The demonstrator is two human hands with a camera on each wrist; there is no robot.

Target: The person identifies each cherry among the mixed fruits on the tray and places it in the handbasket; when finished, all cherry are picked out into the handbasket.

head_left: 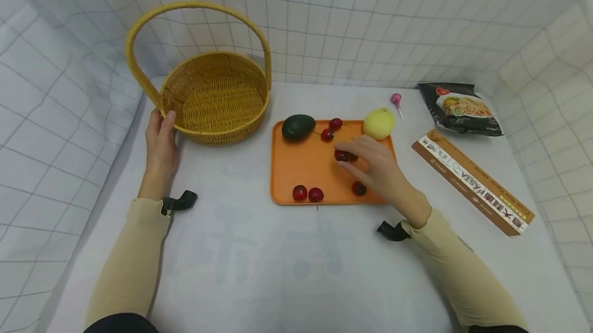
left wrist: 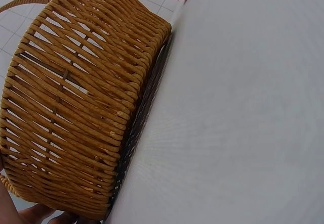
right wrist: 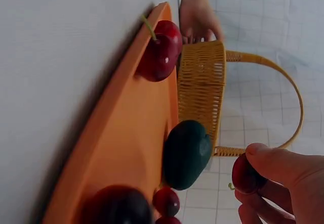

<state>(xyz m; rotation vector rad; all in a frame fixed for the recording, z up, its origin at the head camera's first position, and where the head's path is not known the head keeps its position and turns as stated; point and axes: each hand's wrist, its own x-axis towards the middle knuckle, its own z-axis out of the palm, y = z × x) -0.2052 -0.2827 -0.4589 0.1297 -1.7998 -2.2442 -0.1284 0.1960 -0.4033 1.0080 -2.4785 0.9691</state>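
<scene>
My right hand is over the orange tray, pinching a dark red cherry between thumb and fingertips. More cherries lie on the tray: a pair near its front edge, one below my right hand, and others toward the back. A dark green avocado sits at the tray's back left, and a yellow-green round fruit at its back right corner. My left hand grips the near left rim of a yellow wicker basket, thumb over the edge and fingers outside. Nothing lies in the basket.
The basket's tall handle arches above it. Right of the tray lie a pink lollipop, a black noodle packet and a long brown pasta box. White gridded curtains enclose the white table at the back and sides.
</scene>
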